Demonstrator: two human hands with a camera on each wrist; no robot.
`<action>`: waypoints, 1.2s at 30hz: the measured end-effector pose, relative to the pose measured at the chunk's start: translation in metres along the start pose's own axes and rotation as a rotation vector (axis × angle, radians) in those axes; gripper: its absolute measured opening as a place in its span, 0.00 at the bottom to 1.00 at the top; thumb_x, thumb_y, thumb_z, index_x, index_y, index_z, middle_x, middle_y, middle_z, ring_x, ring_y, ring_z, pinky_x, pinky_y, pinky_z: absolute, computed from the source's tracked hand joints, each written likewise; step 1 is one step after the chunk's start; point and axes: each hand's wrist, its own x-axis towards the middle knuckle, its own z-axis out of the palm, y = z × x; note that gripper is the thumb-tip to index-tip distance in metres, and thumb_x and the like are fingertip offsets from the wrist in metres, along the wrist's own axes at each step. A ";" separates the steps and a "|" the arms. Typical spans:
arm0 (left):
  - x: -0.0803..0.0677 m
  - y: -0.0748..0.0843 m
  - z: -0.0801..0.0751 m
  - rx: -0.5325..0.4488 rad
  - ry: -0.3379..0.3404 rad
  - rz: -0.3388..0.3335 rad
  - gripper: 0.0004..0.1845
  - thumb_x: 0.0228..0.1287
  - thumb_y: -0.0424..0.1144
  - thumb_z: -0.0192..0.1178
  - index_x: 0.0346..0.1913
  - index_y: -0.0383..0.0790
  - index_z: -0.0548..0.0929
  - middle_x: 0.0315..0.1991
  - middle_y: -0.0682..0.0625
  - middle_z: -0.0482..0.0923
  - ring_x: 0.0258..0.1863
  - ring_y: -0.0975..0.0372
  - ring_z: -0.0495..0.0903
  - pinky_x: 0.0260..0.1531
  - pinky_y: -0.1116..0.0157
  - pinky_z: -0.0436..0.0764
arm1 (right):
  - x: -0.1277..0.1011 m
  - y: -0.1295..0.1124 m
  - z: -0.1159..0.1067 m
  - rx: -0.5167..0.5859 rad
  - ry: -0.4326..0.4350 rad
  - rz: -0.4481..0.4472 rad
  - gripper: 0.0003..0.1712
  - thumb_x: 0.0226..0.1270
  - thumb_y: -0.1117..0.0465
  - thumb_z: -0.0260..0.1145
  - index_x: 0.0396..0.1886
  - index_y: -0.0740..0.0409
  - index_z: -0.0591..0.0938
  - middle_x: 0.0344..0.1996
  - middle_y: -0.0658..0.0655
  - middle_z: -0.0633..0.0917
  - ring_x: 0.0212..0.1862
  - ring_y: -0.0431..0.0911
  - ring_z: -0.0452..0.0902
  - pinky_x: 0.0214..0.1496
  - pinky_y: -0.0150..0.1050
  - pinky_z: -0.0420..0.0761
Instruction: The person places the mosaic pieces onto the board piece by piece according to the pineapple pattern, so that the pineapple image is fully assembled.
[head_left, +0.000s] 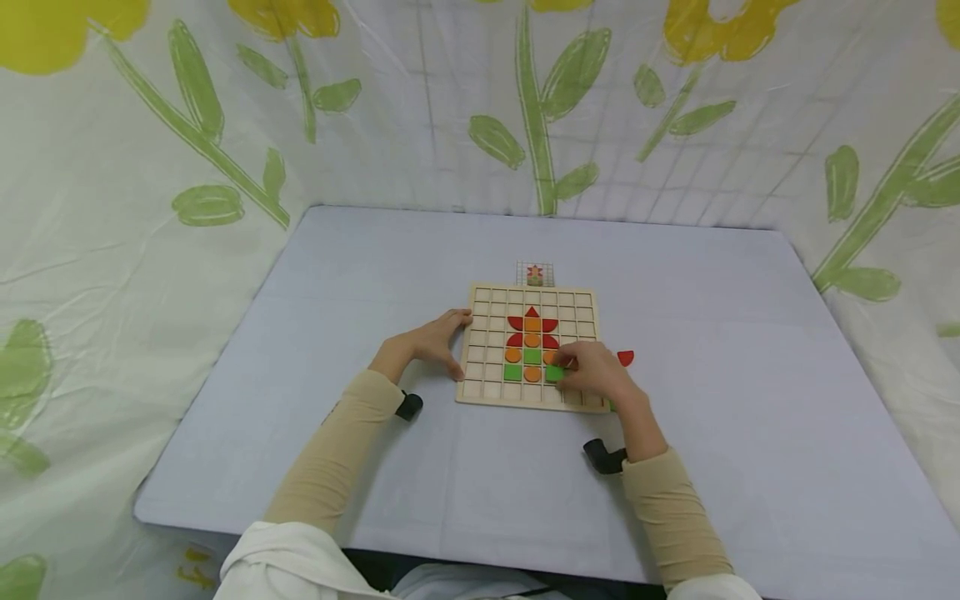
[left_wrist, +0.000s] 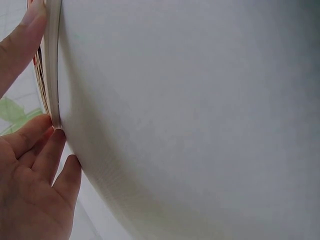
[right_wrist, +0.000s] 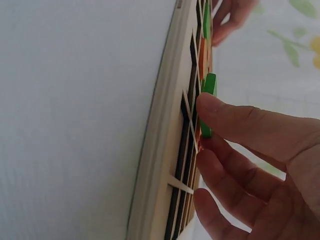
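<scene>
A square wooden grid board [head_left: 487, 389] lies on the table with a pattern of red, orange and green tiles in its cells. My left hand [head_left: 432, 340] is spread along its left edge. In the left wrist view the thumb [left_wrist: 22, 47] and fingertips rest against the board's side. Over the lower right of the pattern, my right hand [head_left: 596, 369] pinches a green square tile [right_wrist: 209, 105] between thumb and fingers, tilted above the grid. An orange round tile [head_left: 550, 357] is partly hidden by that hand. Beside it in the pattern sits a green square [head_left: 532, 357].
A small pattern card [head_left: 534, 274] lies behind the board. Right of the board a loose red rounded piece [head_left: 626, 357] lies on the table [head_left: 720, 350], and a green piece [head_left: 612, 407] shows under the right wrist. A flower-printed curtain [head_left: 450, 100] hangs behind.
</scene>
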 end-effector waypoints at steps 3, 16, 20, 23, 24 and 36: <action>0.000 0.000 0.000 0.006 0.001 0.002 0.54 0.47 0.41 0.77 0.72 0.29 0.55 0.77 0.39 0.42 0.76 0.49 0.42 0.73 0.55 0.49 | 0.002 -0.002 0.003 0.010 -0.016 0.027 0.17 0.53 0.66 0.75 0.44 0.64 0.85 0.35 0.56 0.84 0.40 0.50 0.77 0.47 0.45 0.80; 0.000 0.000 0.000 0.009 0.002 -0.003 0.53 0.47 0.40 0.76 0.72 0.29 0.55 0.77 0.39 0.42 0.76 0.50 0.42 0.73 0.56 0.49 | 0.002 -0.005 0.003 0.015 -0.021 0.064 0.15 0.57 0.66 0.73 0.44 0.65 0.85 0.34 0.56 0.84 0.39 0.49 0.75 0.45 0.44 0.80; -0.001 -0.001 0.000 0.005 -0.001 -0.009 0.53 0.47 0.40 0.76 0.73 0.30 0.55 0.77 0.40 0.42 0.76 0.50 0.42 0.73 0.57 0.48 | 0.002 -0.005 0.003 0.016 -0.018 0.070 0.14 0.57 0.66 0.73 0.44 0.65 0.85 0.34 0.57 0.84 0.38 0.50 0.75 0.45 0.43 0.80; 0.000 -0.001 0.000 0.008 0.000 -0.007 0.53 0.47 0.40 0.76 0.72 0.29 0.55 0.77 0.40 0.42 0.76 0.50 0.42 0.74 0.57 0.48 | 0.001 -0.003 0.003 0.027 -0.016 0.062 0.14 0.57 0.65 0.73 0.44 0.64 0.85 0.35 0.56 0.84 0.39 0.50 0.75 0.45 0.43 0.80; 0.000 -0.001 0.000 0.008 0.000 -0.005 0.53 0.47 0.40 0.76 0.72 0.29 0.56 0.77 0.40 0.42 0.76 0.50 0.42 0.74 0.57 0.48 | 0.000 -0.002 0.002 0.036 -0.013 0.057 0.14 0.57 0.65 0.73 0.44 0.64 0.85 0.35 0.56 0.84 0.39 0.50 0.75 0.45 0.44 0.80; 0.000 0.000 0.001 -0.002 -0.001 -0.013 0.53 0.48 0.39 0.76 0.73 0.29 0.55 0.77 0.40 0.41 0.76 0.50 0.41 0.73 0.56 0.48 | -0.021 0.032 -0.032 0.063 0.054 0.139 0.16 0.66 0.63 0.65 0.51 0.66 0.82 0.44 0.64 0.83 0.48 0.56 0.77 0.48 0.50 0.79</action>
